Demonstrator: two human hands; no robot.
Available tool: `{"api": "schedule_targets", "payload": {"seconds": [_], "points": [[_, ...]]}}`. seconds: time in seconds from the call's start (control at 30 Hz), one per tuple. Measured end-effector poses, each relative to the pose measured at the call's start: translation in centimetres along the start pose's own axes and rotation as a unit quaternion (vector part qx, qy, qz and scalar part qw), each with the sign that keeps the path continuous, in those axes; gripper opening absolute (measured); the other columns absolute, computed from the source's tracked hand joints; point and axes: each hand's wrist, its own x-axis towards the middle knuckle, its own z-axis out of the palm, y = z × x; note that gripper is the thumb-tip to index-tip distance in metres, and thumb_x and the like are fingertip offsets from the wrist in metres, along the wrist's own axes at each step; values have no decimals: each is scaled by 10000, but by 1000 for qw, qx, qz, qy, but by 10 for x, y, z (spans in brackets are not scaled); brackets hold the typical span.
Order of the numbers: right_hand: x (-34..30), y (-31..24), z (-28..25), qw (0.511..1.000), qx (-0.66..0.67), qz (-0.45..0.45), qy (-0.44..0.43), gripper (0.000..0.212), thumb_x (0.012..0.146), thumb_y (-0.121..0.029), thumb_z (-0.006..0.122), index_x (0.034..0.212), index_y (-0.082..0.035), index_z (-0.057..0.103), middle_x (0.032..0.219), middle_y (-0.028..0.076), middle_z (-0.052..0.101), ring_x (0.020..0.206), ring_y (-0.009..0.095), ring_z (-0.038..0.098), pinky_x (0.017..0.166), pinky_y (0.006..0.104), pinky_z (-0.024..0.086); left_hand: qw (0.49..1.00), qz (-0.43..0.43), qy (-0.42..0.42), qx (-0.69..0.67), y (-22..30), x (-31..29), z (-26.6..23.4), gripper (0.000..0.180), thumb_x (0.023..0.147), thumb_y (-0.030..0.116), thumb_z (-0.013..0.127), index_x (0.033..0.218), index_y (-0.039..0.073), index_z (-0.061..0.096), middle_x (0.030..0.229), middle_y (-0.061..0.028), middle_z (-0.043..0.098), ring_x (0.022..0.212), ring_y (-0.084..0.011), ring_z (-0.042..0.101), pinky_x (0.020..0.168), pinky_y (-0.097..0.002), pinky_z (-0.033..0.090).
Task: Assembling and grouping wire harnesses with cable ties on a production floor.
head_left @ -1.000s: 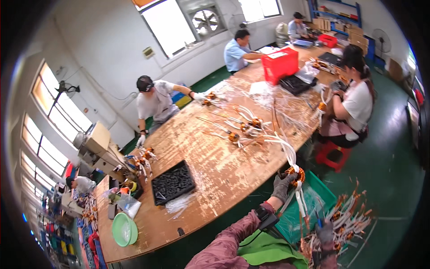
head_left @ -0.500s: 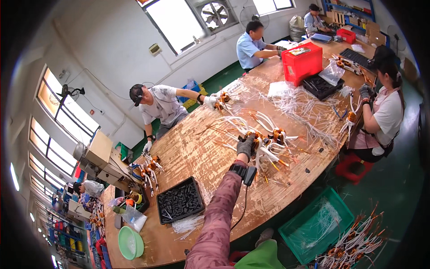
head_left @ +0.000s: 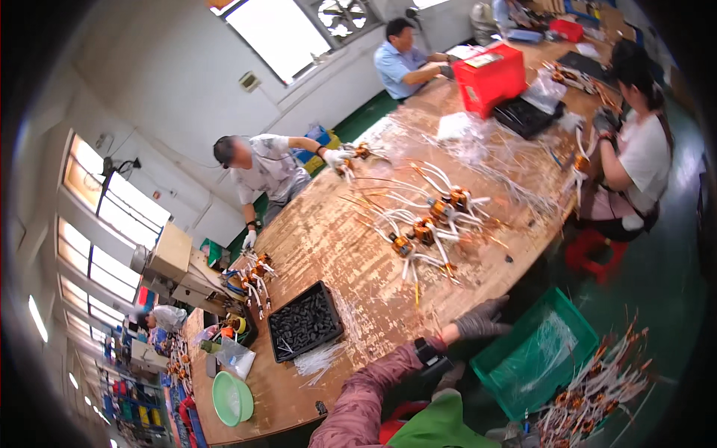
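My left hand (head_left: 479,319), in a dark grey glove, is past the near table edge, between the table and the green crate (head_left: 534,358). Its fingers stretch out apart, and I see nothing in them. On the table behind it lie several copper-wound ring coils (head_left: 424,231) with white sleeved leads. A grey-gloved shape at the lower edge looks like my right hand (head_left: 506,433), beside a pile of similar coils with white leads (head_left: 594,399). Its fingers are too blurred and cut off to make out. Thin clear tubes lie in the crate.
A black tray of small black parts (head_left: 302,325) and a green bowl (head_left: 226,399) stand on the wooden table (head_left: 373,313). Co-workers sit around it, one (head_left: 261,164) handling coils opposite. Farther off are loose white tubes (head_left: 515,187) and a red bin (head_left: 489,78).
My left hand has let go of the coil on the table and swung back over the near edge toward the crate. A grey-gloved shape has come into view at the bottom.
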Motion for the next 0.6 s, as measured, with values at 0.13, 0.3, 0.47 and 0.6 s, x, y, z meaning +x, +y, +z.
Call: {"api": "schedule_targets", "payload": {"seconds": [0.13, 0.3, 0.47, 0.6], "points": [[17, 90, 29, 993, 112, -15, 37, 250, 830, -264, 560, 926, -44, 633, 796, 130, 633, 715, 268, 594, 635, 389, 450, 965, 117, 103, 211, -35, 19, 102, 759, 737, 453, 673, 1293, 4, 415, 1292, -222, 444, 1210, -363, 408, 1028, -430, 314], [-42, 80, 24, 987, 123, 98, 14, 512, 788, -331, 628, 1203, -54, 516, 1097, 195, 585, 992, 313, 570, 855, 382, 440, 991, -43, 26, 120, -54, 26, 160, 572, 735, 261, 713, 1212, 26, 503, 1135, -179, 552, 1050, -321, 547, 891, -383, 450], [-72, 158, 40, 959, 138, 245, -22, 504, 760, -375, 651, 1126, -48, 543, 983, 178, 612, 894, 307, 598, 776, 389, 469, 975, -199, -96, -34, -107, 63, 315, 509, 773, 262, 700, 1171, -6, 530, 1103, -155, 603, 996, -244, 589, 878, -336, 460], [-95, 217, 95, 957, 109, 267, -17, 513, 750, -412, 659, 1105, -59, 549, 922, 156, 615, 836, 281, 597, 744, 385, 467, 957, -222, -184, -27, -125, 76, 418, 494, 771, 295, 693, 1144, 4, 550, 1019, -133, 642, 946, -226, 614, 824, -338, 476]]}}
